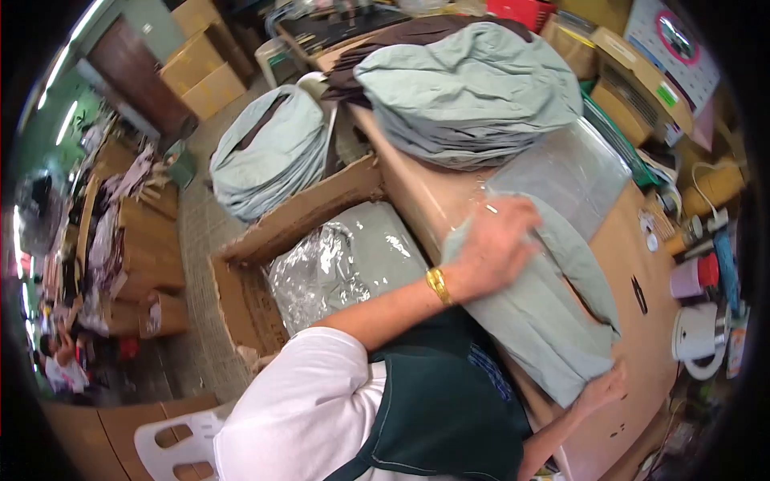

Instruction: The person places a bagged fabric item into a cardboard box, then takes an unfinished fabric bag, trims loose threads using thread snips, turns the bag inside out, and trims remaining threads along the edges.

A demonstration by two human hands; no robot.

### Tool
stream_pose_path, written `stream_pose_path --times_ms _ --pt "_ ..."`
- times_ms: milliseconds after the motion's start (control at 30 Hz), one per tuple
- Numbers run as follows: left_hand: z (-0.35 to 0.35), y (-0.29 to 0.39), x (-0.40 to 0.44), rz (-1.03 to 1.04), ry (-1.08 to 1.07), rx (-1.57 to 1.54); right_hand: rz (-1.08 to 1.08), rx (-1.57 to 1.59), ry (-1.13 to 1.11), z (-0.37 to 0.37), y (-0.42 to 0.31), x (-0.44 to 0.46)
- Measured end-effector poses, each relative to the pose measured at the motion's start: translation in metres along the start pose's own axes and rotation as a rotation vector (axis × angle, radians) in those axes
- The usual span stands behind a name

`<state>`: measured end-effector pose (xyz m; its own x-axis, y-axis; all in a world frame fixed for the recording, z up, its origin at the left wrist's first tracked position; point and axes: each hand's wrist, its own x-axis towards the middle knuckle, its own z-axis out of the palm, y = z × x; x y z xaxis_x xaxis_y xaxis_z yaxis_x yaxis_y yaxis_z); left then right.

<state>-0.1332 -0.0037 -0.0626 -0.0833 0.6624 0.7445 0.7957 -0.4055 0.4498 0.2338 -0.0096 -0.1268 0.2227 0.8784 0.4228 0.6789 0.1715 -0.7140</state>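
Note:
A pale grey-green garment [525, 321] lies folded lengthwise on the table. My left hand [499, 247], with a gold watch at the wrist, is over its upper end; motion blurs the fingers, so their grip cannot be made out. At the lower end, my right hand [603, 386] is closed at the garment's corner. Just beyond my left hand are clear plastic sheets or bags [565, 172]. A large pile of similar garments [473, 88] sits farther back on the table.
An open cardboard box [233, 301] beside the table holds plastic-wrapped garments [361, 248]. Another garment pile [269, 152] stands behind it. A small black tool [639, 294] and white kettle [696, 333] are at right. A person [64, 365] is at far left, near stacked goods.

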Motion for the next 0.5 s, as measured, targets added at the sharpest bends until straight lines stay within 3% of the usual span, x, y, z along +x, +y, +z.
stream_pose_path --times_ms 33,67,100,167,200,233,300,367,400,467,500 --pt "0.014 0.02 0.0 0.085 -0.106 -0.176 -0.086 -0.035 -0.057 0.005 0.002 -0.002" --pt "0.023 0.042 0.001 0.118 -0.134 -0.239 -0.277 -0.056 0.176 0.03 -0.008 -0.01" --pt "0.033 0.065 0.002 0.17 -0.227 -0.363 -0.22 -0.022 0.002 0.025 -0.038 -0.009" --pt "0.057 0.092 -0.002 0.198 -0.488 -0.527 0.046 0.171 0.118 0.029 -0.079 -0.016" --pt "0.065 0.091 -0.003 0.182 -0.651 -0.539 -0.078 0.199 0.179 0.022 -0.093 -0.01" --pt "0.067 0.094 0.003 0.213 -0.582 -0.558 -0.205 0.222 0.229 0.012 -0.099 -0.006" --pt "0.064 0.094 0.011 0.217 -0.538 -0.601 -0.153 0.297 0.232 -0.001 -0.071 -0.022" --pt "0.065 0.099 0.014 0.224 -0.572 -0.65 0.068 0.33 -0.176 -0.022 -0.057 -0.05" --pt "0.061 0.102 0.014 0.168 -0.574 -0.664 0.082 0.316 -0.144 -0.022 -0.058 -0.06" --pt "0.065 0.109 0.016 0.123 -0.59 -0.672 0.414 0.871 -0.36 -0.005 -0.061 -0.072" --pt "0.066 0.111 0.017 0.18 -0.6 -0.644 0.42 0.879 -0.343 0.0 -0.066 -0.074"
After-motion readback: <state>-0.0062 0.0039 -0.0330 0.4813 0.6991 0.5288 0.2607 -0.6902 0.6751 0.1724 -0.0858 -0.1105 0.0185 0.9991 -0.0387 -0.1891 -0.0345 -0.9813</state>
